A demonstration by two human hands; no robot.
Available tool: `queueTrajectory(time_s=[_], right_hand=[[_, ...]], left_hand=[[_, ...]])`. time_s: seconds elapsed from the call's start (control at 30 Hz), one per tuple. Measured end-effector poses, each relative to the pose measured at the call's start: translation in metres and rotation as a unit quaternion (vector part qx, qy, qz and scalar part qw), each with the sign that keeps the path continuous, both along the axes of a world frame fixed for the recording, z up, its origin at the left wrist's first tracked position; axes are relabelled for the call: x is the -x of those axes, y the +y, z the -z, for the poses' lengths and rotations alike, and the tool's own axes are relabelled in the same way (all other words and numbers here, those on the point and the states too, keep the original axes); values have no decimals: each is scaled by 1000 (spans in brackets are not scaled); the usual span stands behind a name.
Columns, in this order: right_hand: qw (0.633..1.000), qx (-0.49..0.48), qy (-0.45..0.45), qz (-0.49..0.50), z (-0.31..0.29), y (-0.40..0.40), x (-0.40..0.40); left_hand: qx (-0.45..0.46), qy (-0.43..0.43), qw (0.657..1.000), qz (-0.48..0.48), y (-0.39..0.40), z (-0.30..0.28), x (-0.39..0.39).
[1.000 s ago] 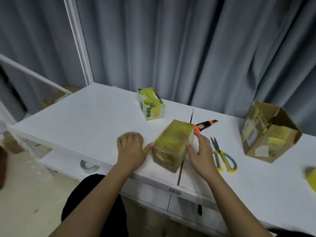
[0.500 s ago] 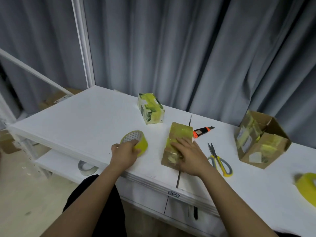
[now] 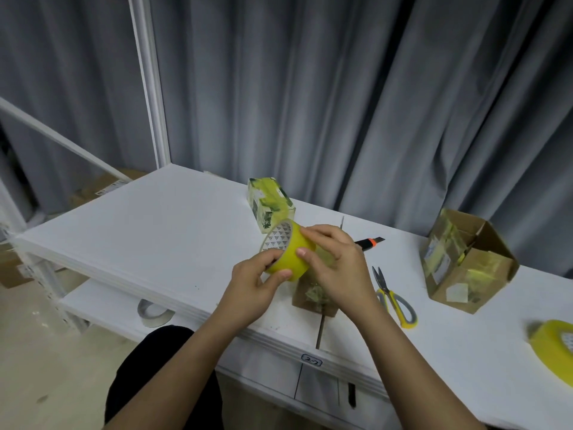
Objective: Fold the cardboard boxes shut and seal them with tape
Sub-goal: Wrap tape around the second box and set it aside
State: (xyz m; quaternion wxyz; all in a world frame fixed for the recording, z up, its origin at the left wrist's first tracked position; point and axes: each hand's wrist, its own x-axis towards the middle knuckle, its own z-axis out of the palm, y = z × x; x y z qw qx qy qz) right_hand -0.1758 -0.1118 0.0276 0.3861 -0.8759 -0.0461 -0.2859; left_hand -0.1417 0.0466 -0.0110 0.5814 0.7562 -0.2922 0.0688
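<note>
My left hand grips a yellow tape roll held in the air above the table. My right hand has its fingers curled over the roll's outer band, fingertips on the tape. Beneath my hands stands a small cardboard box with yellow tape on it, mostly hidden by my right hand. A white box wrapped in yellow tape sits further back. An open cardboard box with raised flaps stands at the right.
Yellow-handled scissors lie right of the small box, and an orange-and-black utility knife behind it. A second yellow tape roll is at the right edge. Another tape roll lies on the lower shelf. The white table backs onto grey curtains.
My left hand has lifted the tape roll off the table and brought it right, over the small box. My right hand has left the box top and taken hold of the roll.
</note>
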Motion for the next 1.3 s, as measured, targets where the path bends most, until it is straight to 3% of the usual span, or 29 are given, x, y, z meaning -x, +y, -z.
queueTrajectory(time_s=[0.2,0.37,0.43,0.63,0.8,1.1,1.23,1.3], right_hand=[[997,25,-51,47,-2,4,5],[988,-154,11,-7,-16,-7,9],[983,-185,14,-4,-22,-13,11],[986,-168,14,-9,-25,-17,14],[998,-15,35,47,-12,-10,7],[997,-61,37,-14,-17,-12,11],[976,-195,92,-35,-29,-27,6],[979,-171,111,-3,-33,-30,0]], left_hand=[[-14,-26,999,-34,-8,1,3],[-29,-60,997,-48,-10,-3,8],[-56,-87,993,-49,-11,-6,11],[-73,-134,986,-69,-16,-8,13],[-104,-157,980,-63,-23,-11,15],[-173,-131,969,-120,-25,-19,-2],[-172,-114,973,-105,-21,-22,-5],[-165,-95,977,-94,-20,-23,-5]])
